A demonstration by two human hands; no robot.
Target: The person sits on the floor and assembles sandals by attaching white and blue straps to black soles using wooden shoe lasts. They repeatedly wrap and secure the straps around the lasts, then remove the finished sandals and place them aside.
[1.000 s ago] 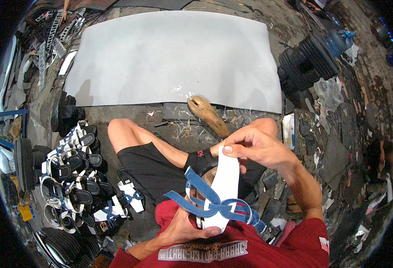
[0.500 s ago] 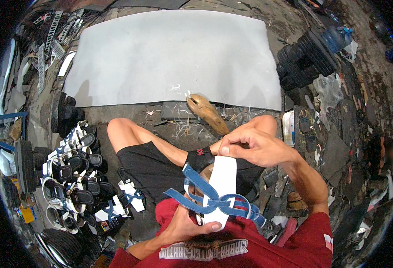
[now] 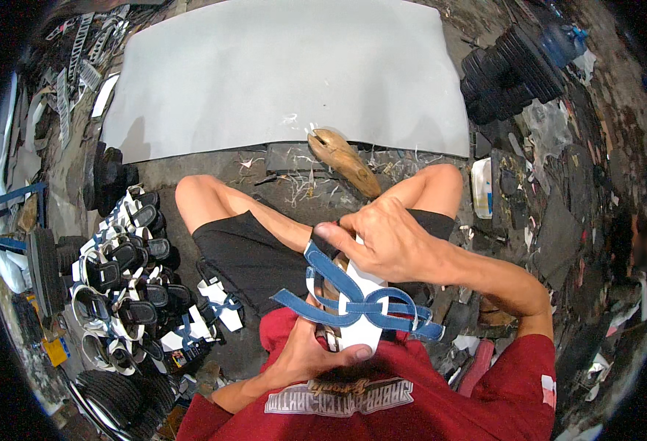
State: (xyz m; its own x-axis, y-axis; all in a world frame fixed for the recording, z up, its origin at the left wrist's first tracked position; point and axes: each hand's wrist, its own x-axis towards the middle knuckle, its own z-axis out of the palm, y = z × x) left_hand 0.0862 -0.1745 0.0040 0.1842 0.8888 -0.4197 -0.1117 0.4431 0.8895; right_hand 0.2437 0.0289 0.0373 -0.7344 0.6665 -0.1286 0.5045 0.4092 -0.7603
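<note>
Over my lap I hold an unfinished sandal with a white sole [image 3: 359,339] and crossing blue stitched straps [image 3: 354,305]. My left hand [image 3: 320,356] is closed round its near end, thumb flat on the white surface. A loose strap end sticks out to the left, and a looped end with a buckle-like piece points right. My right hand [image 3: 386,239] grips the sandal's far end, its thumb reaching left over the edge by an upright strap end. Brownish material shows beside the sole; what it is I cannot make out.
A large pale sheet [image 3: 279,81] lies ahead. At its near edge rests a forked wooden piece [image 3: 342,158]. Many white-and-black sandals [image 3: 129,272] are heaped at my left. Black stacked pieces [image 3: 511,73] stand at the far right. Scraps [image 3: 559,220] litter the right side.
My right hand has come nearer and turned over the sandal's far end, its thumb now stretched left toward the strap. The left hand keeps its hold. The view has shifted slightly.
</note>
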